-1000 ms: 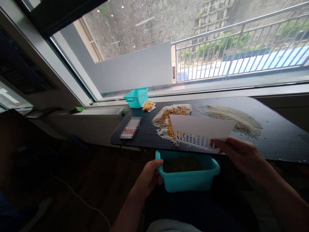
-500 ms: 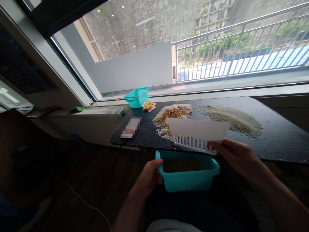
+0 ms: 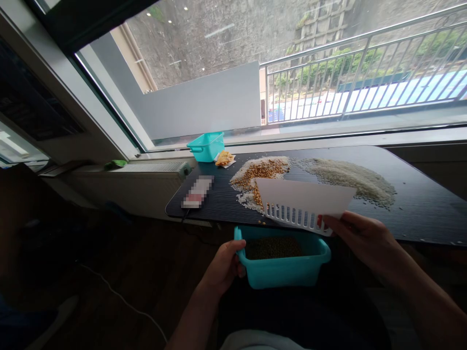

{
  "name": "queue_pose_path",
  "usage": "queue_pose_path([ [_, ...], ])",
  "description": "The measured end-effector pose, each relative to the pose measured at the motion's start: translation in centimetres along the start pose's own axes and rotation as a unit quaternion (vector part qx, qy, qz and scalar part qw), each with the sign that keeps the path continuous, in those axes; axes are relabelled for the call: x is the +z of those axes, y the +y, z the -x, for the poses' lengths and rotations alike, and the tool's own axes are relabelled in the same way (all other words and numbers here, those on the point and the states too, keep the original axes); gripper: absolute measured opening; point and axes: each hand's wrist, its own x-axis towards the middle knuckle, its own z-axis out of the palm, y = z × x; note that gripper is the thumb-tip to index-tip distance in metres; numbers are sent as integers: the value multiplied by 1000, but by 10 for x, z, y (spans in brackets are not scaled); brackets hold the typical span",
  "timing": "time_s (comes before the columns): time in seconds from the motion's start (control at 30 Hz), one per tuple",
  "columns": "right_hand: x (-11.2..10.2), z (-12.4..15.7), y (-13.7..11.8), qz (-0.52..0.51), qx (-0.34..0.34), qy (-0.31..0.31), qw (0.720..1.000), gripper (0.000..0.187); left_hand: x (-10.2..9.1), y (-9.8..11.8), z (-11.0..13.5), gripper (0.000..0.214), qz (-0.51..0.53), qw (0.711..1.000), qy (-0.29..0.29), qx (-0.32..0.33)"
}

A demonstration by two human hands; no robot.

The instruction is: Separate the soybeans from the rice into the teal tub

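My left hand (image 3: 223, 269) grips the left end of a turquoise plastic bin (image 3: 288, 272), holding it just below the near edge of the black table (image 3: 419, 204). Dark beans lie inside the bin. My right hand (image 3: 359, 236) pinches the right end of a white slotted scraper (image 3: 302, 201), which stands on the table near its edge. Behind the scraper lies a heap of yellow beans mixed with white rice (image 3: 259, 172). A few yellow beans (image 3: 261, 223) sit at the table edge left of the scraper.
A long pile of white rice (image 3: 350, 176) lies to the right on the table. A second turquoise bin (image 3: 206, 146) and a yellow wrapper (image 3: 224, 158) sit at the far left by the window. A blurred flat object (image 3: 197, 192) lies at the table's left end.
The scraper slid toward the table's near edge, then shifted slightly right. A few yellow beans now lie at the edge above the bin. My left hand and the bin stayed put.
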Motion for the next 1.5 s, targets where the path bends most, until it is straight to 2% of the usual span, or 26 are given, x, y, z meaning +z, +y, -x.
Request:
queue_pose_path([
  [0.13,0,3,-3,-3,-4,29,1000,40,0,0,0,43,4,1000,-6,0],
  [0.4,21,3,-12,-26,17,-9,999,39,-3,-1,-1,43,2,1000,-17,-3],
  [0.6,1,9,-6,0,43,61,997,41,-2,-1,0,43,9,1000,-7,3],
  [0.83,-11,19,2,-2,48,30,998,42,-1,-2,-1,44,4,1000,-7,4],
  [1.03,-18,13,5,35,54,116,991,41,-6,-5,-1,40,12,1000,-9,7],
  [1.27,-2,7,-5,0,25,52,998,39,-1,-1,0,44,-2,1000,-7,1],
  [1.37,2,4,-7,0,12,45,999,34,0,0,1,44,1,1000,-4,0],
  [1.5,5,-3,-7,28,-19,46,998,36,0,1,1,44,2,1000,1,-2],
])
